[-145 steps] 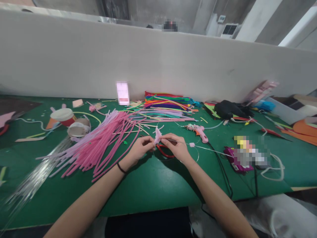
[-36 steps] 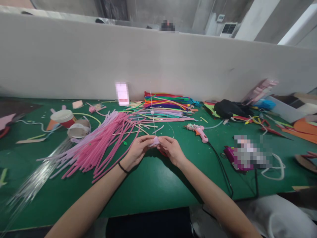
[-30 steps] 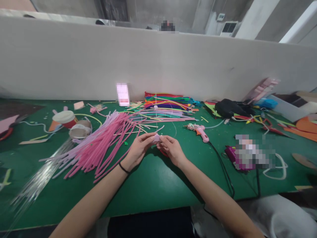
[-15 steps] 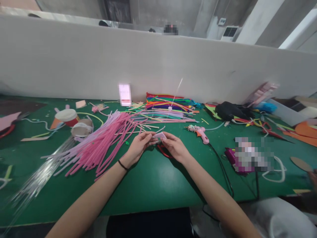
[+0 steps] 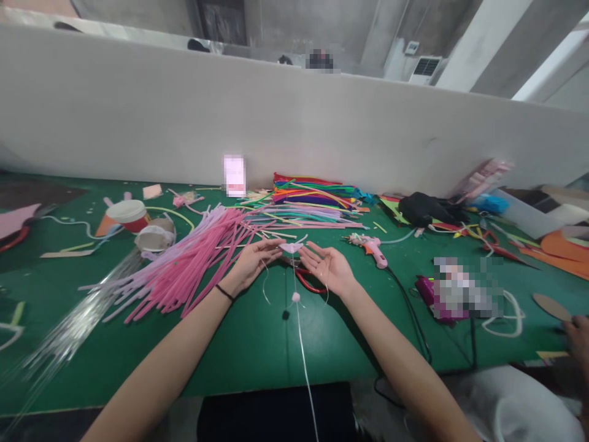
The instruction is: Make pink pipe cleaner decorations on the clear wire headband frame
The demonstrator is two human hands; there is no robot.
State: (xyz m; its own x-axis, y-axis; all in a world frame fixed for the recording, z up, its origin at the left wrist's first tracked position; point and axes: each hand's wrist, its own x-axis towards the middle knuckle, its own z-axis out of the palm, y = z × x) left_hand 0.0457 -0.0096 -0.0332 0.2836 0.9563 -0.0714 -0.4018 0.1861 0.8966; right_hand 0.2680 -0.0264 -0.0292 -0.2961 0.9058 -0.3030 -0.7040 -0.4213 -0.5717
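"Lilac piece (image 5: 292,247), head view: where is it sitting?"

"It is hanging above the green table (image 5: 248,362), between the fingertips of the two hands. A white strand (image 5: 301,341) is trailing down from it toward the near edge, a pink ball (image 5: 296,297) riding partway along."

"Left hand (image 5: 251,265)?"

"Fingers are reaching to the left end of the piece. Whether they are pinching it, I cannot tell."

"Right hand (image 5: 332,269)?"

"Standing wide: palm is showing, fingers are fanning toward the right end. Contact there is unclear."

"Beneath?"

"Red handles (image 5: 311,283) are resting on the table under the right fingers; the rest of that tool is partly hidden."

"Left side?"

"Pink and lilac stems (image 5: 193,264) are spreading beyond the left forearm. Clear strips (image 5: 87,313) and a tub (image 5: 129,215) are lying farther left."

"Back and right?"

"Bright stems (image 5: 317,191) are lying before a pale partition (image 5: 294,123). A pink glue gun (image 5: 377,250) is lying beyond the right hand, nozzle pointing left. At the right edge, another person's hand (image 5: 580,337) is showing near a brown disc (image 5: 551,306)."
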